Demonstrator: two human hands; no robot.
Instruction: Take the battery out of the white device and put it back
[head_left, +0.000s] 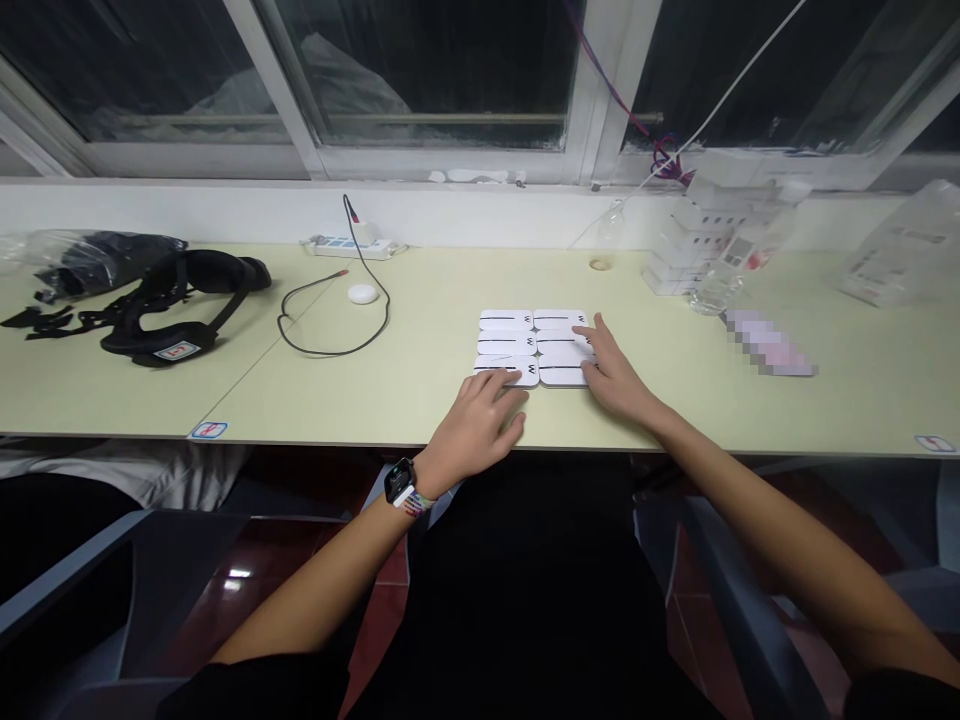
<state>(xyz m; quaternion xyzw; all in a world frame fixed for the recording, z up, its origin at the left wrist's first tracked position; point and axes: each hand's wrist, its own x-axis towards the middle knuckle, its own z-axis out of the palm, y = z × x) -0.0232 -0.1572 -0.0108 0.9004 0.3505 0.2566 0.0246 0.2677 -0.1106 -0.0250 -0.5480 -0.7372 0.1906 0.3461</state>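
White round-cornered cards (507, 343) lie edge to edge on the table in two columns and three rows, each with a black line; several show a black W-like mark. My left hand (480, 425) rests its fingertips on the near left card (529, 371), fingers loosely bent and thumb apart. On the right side of the group, my right hand (616, 378) has index finger and thumb spread, touching the right column (561, 372). Its fingers partly cover the right ends of those cards. Neither hand grasps anything. A dark watch (400, 480) is on my left wrist.
A black headset with straps (176, 305) lies far left. A black cable (330, 353) loops around a white oval object (363, 294) near a power strip (352, 247). To the right are white boxes (679, 245), a clear bottle (724, 285) and a pixelated flat object (769, 343).
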